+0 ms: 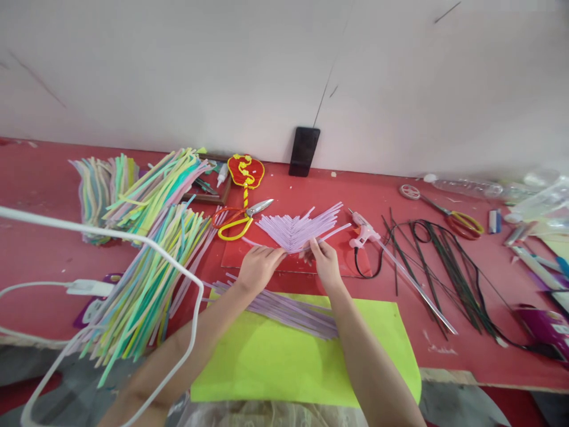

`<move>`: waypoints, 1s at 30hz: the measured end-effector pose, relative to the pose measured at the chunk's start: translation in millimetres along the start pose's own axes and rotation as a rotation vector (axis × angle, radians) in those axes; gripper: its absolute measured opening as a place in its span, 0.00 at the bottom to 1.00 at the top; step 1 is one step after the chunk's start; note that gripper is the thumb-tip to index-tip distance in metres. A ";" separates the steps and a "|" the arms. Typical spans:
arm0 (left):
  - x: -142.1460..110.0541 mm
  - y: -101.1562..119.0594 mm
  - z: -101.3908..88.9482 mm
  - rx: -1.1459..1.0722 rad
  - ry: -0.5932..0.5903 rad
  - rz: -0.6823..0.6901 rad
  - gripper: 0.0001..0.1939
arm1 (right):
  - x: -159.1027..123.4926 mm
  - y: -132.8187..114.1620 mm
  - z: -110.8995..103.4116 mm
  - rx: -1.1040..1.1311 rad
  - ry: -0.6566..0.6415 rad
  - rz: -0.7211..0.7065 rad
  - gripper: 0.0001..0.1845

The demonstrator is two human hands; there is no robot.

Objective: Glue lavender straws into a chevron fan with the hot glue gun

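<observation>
A fan of lilac strips (299, 228), laid in a V pattern, lies on a red sheet (351, 261) on the red table. My left hand (258, 265) rests with curled fingers on the fan's lower left edge. My right hand (324, 260) pinches one lilac strip at the fan's lower right. A loose bundle of lilac strips (284, 307) lies under my forearms, partly on a lime-green sheet (284, 356).
Piles of pastel strips (151, 261) spread at left, crossed by a white cable (133, 243). Yellow-handled scissors (242, 218), a red and yellow ornament (245, 171), a pink glue gun (362, 232), dark wires (444, 267), more scissors (462, 220) and a black phone (304, 151) by the wall.
</observation>
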State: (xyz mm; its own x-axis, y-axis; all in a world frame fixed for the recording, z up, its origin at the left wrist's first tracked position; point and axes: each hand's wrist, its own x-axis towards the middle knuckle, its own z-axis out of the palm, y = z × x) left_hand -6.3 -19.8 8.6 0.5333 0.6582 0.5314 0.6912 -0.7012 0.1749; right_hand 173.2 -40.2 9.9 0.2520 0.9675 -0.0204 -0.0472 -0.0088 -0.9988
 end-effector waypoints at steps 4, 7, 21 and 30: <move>-1.7 2.1 -0.1 0.027 -0.005 -0.040 0.09 | -0.6 -1.5 0.8 0.023 -0.003 0.016 0.24; -1.8 3.0 -0.5 -0.013 0.009 -0.013 0.08 | -1.1 -3.5 0.2 0.022 -0.031 0.035 0.24; 0.9 6.9 -1.7 -0.032 -0.050 0.138 0.09 | -0.4 -3.9 -4.2 -0.042 -0.048 0.039 0.24; -0.9 11.7 4.9 -0.017 -0.125 0.119 0.13 | 0.4 -1.3 -7.3 -0.081 -0.042 0.055 0.24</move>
State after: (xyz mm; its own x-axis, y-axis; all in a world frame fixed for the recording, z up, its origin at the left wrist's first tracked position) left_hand 3.6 -27.3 6.1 0.6684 0.5982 0.4419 0.6115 -0.7803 0.1314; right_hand 180.4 -41.6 10.9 0.2100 0.9748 -0.0752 0.0185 -0.0809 -0.9966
